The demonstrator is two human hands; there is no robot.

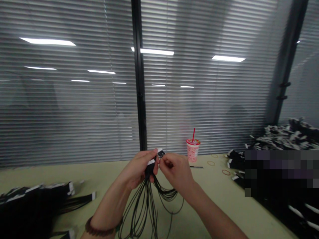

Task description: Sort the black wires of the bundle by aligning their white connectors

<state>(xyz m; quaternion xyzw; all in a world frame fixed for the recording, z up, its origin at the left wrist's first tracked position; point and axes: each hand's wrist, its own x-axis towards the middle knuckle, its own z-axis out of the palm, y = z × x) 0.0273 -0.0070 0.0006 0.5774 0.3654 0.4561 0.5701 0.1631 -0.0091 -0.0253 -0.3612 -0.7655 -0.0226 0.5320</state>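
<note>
"What do we see at the far left?"

"We see a dark pile of cables (30, 207) with white ends, lying on the pale green table (109, 199)."

"And next?"

"We come to a beaded bracelet (99, 229), then the left hand (139, 169), curled around a black cable bundle (150, 168); its loose wires hang in loops above the table, in the middle."

"The right one?"

"We find the right hand (178, 169) just beside it, thumb and finger pinched on a small black-and-white connector (160, 153), at the left fingertips. Exactly which part they grip, we can't tell."

"Beyond that?"

"We have a pink cup (192, 152) with a red straw (193, 135), a thin dark rod (196, 167) near it, a reddish band (226, 172), and a large heap of cables (286, 136), partly pixelated."
</note>
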